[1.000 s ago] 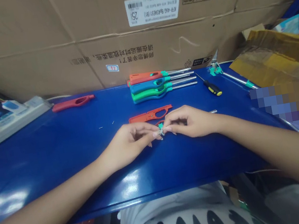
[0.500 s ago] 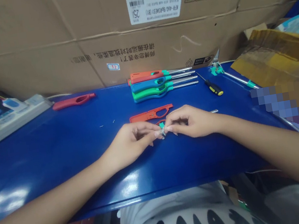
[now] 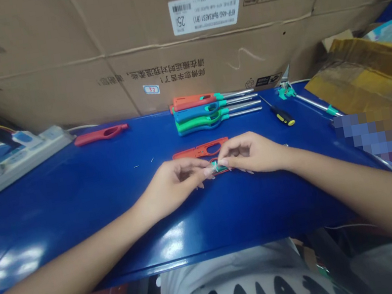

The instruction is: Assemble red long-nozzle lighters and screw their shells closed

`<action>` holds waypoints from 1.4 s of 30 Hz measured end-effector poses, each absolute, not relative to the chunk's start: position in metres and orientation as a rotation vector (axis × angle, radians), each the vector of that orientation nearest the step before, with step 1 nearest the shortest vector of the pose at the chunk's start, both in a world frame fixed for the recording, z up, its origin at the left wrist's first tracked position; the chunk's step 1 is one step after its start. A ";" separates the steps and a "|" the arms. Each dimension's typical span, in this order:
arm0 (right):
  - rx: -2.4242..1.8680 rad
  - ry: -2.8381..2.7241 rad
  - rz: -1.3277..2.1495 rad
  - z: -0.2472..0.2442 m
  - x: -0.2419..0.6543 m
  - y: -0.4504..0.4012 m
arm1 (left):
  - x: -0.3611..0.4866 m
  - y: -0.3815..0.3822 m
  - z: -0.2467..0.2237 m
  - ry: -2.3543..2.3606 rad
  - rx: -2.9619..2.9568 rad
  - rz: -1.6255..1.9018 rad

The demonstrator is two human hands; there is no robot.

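Workshop bench (image 3: 88, 200) with screwdriver (image 3: 282, 116), lighter parts (image 3: 193, 152)

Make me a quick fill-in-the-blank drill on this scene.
1. The left hand and right hand meet at a small green part over a table coloured ____.
2. The screwdriver has a handle in black and ____.
3. The orange shell lies nearer the hands than the stacked lighters, whose metal tubes point to the picture's ____.

Missing: blue; yellow; right.

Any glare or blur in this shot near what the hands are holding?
Head view: white glare marks the blue table, away from the left hand and right hand; same head view: the small teal part between them looks soft.
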State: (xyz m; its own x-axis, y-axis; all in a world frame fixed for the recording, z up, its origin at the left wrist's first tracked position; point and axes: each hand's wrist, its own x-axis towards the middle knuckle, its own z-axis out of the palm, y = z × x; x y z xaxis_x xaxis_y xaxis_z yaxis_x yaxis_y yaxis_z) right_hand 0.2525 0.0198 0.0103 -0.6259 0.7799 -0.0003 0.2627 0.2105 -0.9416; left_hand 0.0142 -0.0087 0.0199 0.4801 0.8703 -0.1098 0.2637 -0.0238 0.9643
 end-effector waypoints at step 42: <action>-0.880 -1.976 1.337 0.013 0.247 0.015 | 0.013 -0.010 0.018 1.065 1.549 0.681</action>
State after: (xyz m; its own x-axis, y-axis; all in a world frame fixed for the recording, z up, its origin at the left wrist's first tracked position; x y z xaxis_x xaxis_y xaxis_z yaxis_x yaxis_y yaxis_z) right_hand 0.2471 0.0150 0.0134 -0.6074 0.7873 0.1060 0.1946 0.2768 -0.9410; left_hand 0.0133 -0.0103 0.0178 0.4341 0.8941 -0.1104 0.2742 -0.0144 0.9616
